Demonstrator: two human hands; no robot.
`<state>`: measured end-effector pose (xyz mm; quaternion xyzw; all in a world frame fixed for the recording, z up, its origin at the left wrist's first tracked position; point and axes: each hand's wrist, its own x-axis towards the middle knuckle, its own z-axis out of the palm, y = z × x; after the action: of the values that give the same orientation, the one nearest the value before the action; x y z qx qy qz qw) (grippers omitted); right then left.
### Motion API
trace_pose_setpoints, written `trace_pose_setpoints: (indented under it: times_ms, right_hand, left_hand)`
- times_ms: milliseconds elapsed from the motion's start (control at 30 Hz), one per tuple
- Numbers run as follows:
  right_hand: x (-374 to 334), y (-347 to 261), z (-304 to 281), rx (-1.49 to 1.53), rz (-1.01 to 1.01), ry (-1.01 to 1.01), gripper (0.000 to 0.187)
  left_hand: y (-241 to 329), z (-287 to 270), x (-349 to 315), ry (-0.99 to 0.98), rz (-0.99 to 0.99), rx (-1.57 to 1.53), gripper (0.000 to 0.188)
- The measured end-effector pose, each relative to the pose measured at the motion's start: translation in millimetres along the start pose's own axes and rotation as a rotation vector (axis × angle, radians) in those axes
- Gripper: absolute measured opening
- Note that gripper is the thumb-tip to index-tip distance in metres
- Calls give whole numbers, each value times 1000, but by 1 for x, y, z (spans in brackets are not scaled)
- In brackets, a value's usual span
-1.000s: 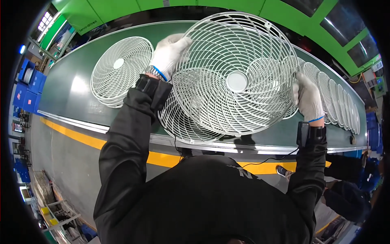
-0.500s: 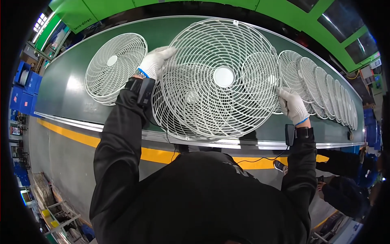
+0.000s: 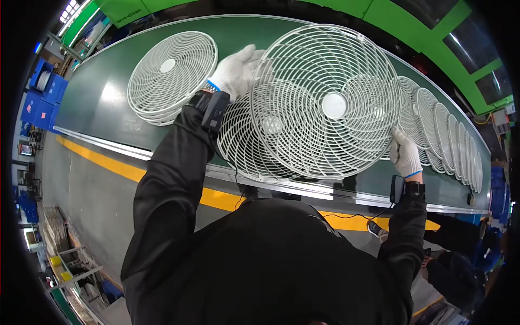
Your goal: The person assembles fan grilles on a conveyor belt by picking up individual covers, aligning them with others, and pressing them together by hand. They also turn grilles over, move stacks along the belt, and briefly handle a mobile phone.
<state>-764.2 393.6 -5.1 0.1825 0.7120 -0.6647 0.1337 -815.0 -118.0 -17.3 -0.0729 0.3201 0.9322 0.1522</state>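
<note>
Over on the far left I can see blue crates (image 3: 40,103) stacked beside the end of a long green-topped bench (image 3: 89,116), whose pale metal front edge runs above a yellow floor line (image 3: 103,162). On the bench's left part lies a small pile of white spiral-wire fan guards (image 3: 176,76), their rims slightly out of line. Next comes the person's left hand (image 3: 238,73), in a white knitted glove with a blue cuff edge; its thumb stands up free while the fingers reach to the left rim of the large fan guard (image 3: 334,105), and I cannot tell whether they close on it. That guard is held up over the middle of the bench, its round solid hub facing the wearer. Through its bars, more guards show on the green surface, with a lower fan guard (image 3: 238,143) jutting out at the left. At the large guard's lower right, the right hand (image 3: 406,153), gloved alike, grips the rim with bent fingers. Farther right, a row of overlapping fan guards (image 3: 443,132) trails toward the bench's end. A green machine (image 3: 401,32) with dark windows stands behind, and a co-worker in dark clothing (image 3: 455,281) is at the lower right.
</note>
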Motion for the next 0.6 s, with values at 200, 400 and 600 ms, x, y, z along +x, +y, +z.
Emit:
trace_pose_setpoints:
  times_ms: [200, 400, 600]
  right_hand:
    - [6, 2, -1, -1, 32, 35, 26]
    - [12, 2, 0, -25, 41, 65, 30]
    - [12, 1, 2, -35, 49, 84, 32]
  left_hand:
    - [3, 10, -7, 9, 2, 95, 60]
    - [8, 6, -5, -40, -47, 130, 57]
    - [10, 12, -10, -44, -19, 153, 57]
